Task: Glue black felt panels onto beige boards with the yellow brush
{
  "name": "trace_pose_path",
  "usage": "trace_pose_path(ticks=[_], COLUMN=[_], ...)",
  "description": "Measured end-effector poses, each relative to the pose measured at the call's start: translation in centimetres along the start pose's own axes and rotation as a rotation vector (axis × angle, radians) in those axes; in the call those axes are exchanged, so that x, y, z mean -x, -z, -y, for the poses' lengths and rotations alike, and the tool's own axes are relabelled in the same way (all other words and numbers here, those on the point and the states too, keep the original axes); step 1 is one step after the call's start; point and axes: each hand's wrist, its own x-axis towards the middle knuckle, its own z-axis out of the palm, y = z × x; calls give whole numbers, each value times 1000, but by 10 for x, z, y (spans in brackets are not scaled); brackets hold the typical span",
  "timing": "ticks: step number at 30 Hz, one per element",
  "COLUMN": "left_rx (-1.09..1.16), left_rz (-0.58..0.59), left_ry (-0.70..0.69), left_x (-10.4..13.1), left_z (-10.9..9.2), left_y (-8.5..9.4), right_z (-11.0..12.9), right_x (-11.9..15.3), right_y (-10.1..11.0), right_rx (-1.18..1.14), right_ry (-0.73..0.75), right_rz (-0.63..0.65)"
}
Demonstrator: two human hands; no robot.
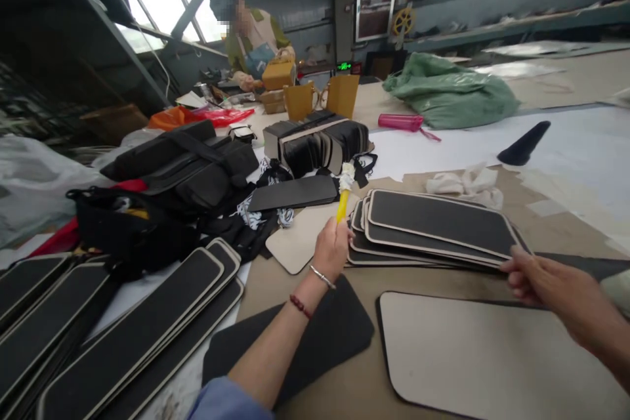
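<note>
My left hand (331, 248), with a silver bangle and a red bead bracelet at the wrist, is closed around a yellow-handled brush (344, 200) held upright. The brush's head is lumpy and whitish. At the right, the fingers of my right hand (534, 282) pinch the near right corner of a dark panel with a beige border (438, 220), on top of a slightly fanned stack. Nearer to me lies a large beige panel with a black edge (492, 354). A plain black panel (325, 341) rests partly under my left forearm.
Bordered black strips (142, 321) lie stacked at the left, below black bags (182, 164). Behind the brush stands a bundle of dark pieces (319, 141). Farther off are a pink rolled item (401, 121), a green sack (447, 88), and a person (258, 46) handling a tan box (279, 73).
</note>
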Motion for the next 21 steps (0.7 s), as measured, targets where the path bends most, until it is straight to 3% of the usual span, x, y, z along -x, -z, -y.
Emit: trace_pose_path(ticks=[2,4,7,9,11,14,16,18,21], left_rx=[29,75,109,115,132,165,143,3,-392], left_rz=[70,161,265,267,233,215,191,74,-183], left_ry=[39,95,140,143,154,130,89,80,160], left_x=[31,68,118,143,160,179,194,209,233], left_z=[-6,-14,-25,-30,-32,-30,-19,3,51], left_y=[13,20,20,20,26,52,79,109,147], right_z=[18,42,75,91,103,116,124,132,143], right_x=[27,61,107,127,136,141,144,151,170], right_y=[-8,-26,-60,-78,-89,-98,-105,-114,-132], right_rx=[244,382,459,489,477,423,372,289,74], right_ry=[149,567,1179,1417,1557,1664,1619,1458,1119], right_rz=[36,-4,112,165,163,205,235,233,234])
